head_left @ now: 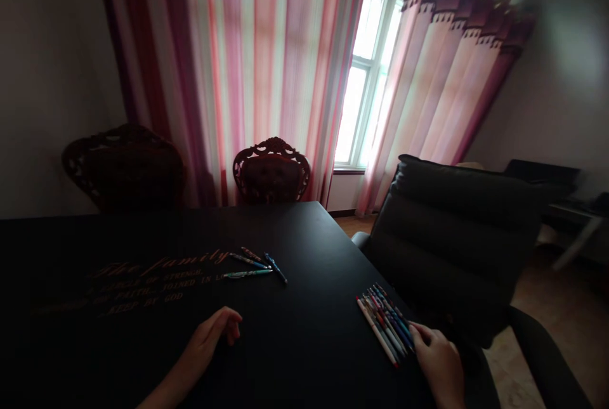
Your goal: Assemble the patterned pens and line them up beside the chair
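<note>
My left hand (212,336) hovers over or rests on the dark table, its fingers loosely bent and nothing held in them. At the table's right edge lies a row of pens (383,326), side by side and slanting, in white, red, grey and blue. My right hand (438,358) pinches the lower end of a blue pen (403,331) on the right side of this row; the fingertips partly hide it. Beyond my left hand several more pens lie loose, among them a teal pen (248,274) and a dark blue pen (276,267).
The dark table (295,345) bears printed lettering (166,276) at the left. A black padded armchair (457,238) stands close against its right edge. Two carved wooden chairs, one at the middle (271,171), stand behind it, before striped curtains (266,66) and a window (364,79).
</note>
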A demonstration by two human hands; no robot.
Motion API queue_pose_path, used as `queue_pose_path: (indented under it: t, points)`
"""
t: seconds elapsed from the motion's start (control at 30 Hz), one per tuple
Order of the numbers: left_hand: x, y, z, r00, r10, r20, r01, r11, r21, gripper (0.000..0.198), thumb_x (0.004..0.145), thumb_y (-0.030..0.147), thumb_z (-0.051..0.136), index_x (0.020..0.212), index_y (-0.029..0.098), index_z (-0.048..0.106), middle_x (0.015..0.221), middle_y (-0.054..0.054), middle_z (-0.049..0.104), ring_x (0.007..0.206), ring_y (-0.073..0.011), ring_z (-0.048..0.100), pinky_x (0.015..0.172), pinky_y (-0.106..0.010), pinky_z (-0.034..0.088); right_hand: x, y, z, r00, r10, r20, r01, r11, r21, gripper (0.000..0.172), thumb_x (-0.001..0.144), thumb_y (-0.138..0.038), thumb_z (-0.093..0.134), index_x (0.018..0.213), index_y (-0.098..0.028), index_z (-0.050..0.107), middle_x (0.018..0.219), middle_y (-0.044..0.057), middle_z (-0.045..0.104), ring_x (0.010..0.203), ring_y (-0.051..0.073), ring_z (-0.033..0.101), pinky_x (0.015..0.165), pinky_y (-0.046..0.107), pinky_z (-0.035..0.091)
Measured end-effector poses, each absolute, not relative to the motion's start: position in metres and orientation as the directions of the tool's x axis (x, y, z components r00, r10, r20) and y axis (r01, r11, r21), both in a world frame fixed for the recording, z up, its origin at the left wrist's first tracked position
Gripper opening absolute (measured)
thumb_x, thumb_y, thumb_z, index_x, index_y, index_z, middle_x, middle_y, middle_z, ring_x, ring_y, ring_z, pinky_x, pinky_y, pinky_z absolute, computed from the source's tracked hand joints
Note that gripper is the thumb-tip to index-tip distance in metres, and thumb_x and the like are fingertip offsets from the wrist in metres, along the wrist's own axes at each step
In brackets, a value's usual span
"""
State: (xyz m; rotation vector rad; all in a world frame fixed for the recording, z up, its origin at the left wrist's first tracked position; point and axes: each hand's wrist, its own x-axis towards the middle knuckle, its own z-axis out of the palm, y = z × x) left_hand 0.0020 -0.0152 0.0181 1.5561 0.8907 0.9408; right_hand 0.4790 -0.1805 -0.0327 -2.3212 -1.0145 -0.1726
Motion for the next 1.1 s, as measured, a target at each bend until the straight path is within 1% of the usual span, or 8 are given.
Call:
queue_pose_path:
  t: [0.1,0.2,0.3,0.53,0.63,0.8,0.93,1.1]
  points:
    - [0.002,-0.018,0.02,0.383,0.912,0.148,0.048,-0.179,0.983,0.043,0.09,0.056,0.048,0.085,0.019,0.069,0.069,-0.003,0.067,0.065,-0.0192,0.061,0.067,-0.029,0.047,0.488,-0.182,-0.042,0.684,0.636,0.357,0.724,-0.535,-0.435,0.049,0.079,-0.051,0.042,0.1,-0.021,0.075,0.094,0.016,0.071,0.083,0.035,0.064,0.075,0.044,0.046]
    - [0.002,-0.02,0.021,0.374,0.915,0.148,0.033,-0.173,0.984,0.045,0.09,0.057,0.047,0.086,0.019,0.069,0.069,-0.003,0.067,0.064,-0.0192,0.06,0.066,-0.029,0.047,0.482,-0.174,-0.035,0.634,0.576,0.516,0.771,-0.521,-0.365,0.054,0.079,-0.054,0.04,0.098,-0.017,0.074,0.093,0.019,0.069,0.086,0.038,0.062,0.079,0.049,0.043]
    - [0.003,-0.019,0.022,0.37,0.919,0.137,0.027,-0.158,0.987,0.046,0.089,0.059,0.046,0.084,0.02,0.069,0.068,-0.003,0.067,0.063,-0.0191,0.06,0.065,-0.029,0.046,0.446,-0.152,-0.015,0.502,0.575,0.646,0.864,-0.356,-0.355,0.049,0.082,-0.054,0.04,0.089,-0.018,0.073,0.094,0.017,0.068,0.085,0.036,0.061,0.082,0.049,0.042]
    - [0.003,-0.019,0.023,0.365,0.923,0.121,0.085,-0.163,0.983,0.042,0.092,0.055,0.044,0.083,0.022,0.069,0.068,-0.002,0.066,0.066,-0.0196,0.059,0.068,-0.028,0.044,0.304,-0.05,0.018,0.128,0.873,0.47,0.893,0.105,-0.438,0.022,0.09,-0.033,0.048,0.104,-0.024,0.063,0.096,0.008,0.066,0.091,0.027,0.06,0.082,0.037,0.045]
    - [0.002,-0.017,0.02,0.372,0.92,0.125,0.097,-0.173,0.98,0.041,0.092,0.054,0.044,0.084,0.022,0.069,0.07,-0.002,0.066,0.066,-0.0194,0.059,0.069,-0.028,0.044,0.262,-0.007,0.016,0.086,0.898,0.432,0.912,0.104,-0.398,0.023,0.087,-0.026,0.053,0.108,-0.021,0.06,0.1,0.01,0.064,0.095,0.028,0.058,0.085,0.038,0.044]
    - [0.001,-0.015,0.015,0.391,0.911,0.129,0.117,-0.188,0.975,0.041,0.094,0.052,0.042,0.084,0.021,0.068,0.07,-0.003,0.066,0.064,-0.0187,0.059,0.065,-0.028,0.045,0.242,0.037,0.011,0.186,0.898,0.398,0.881,0.027,-0.473,0.002,0.082,-0.021,0.056,0.083,-0.02,0.057,0.095,0.011,0.062,0.094,0.028,0.057,0.083,0.037,0.043]
    - [-0.002,-0.017,0.015,0.348,0.924,0.157,0.162,-0.224,0.961,0.029,0.093,0.045,0.049,0.099,0.024,0.068,0.078,-0.004,0.068,0.07,-0.0205,0.062,0.071,-0.03,0.047,0.255,0.038,0.01,0.246,0.887,0.391,0.823,0.022,-0.567,0.023,0.095,-0.029,0.037,0.079,-0.021,0.052,0.08,0.009,0.061,0.077,0.024,0.059,0.071,0.033,0.043]
    - [-0.006,-0.022,0.019,0.084,0.937,0.338,0.252,-0.348,0.903,0.047,0.084,0.038,0.065,0.13,0.032,0.055,0.128,-0.008,0.059,0.112,-0.0298,0.055,0.102,-0.042,0.036,0.251,0.008,0.004,0.191,0.944,0.269,0.623,0.095,-0.776,0.053,0.095,-0.059,0.028,0.066,-0.021,0.05,0.055,0.0,0.054,0.051,0.015,0.051,0.051,0.024,0.038]
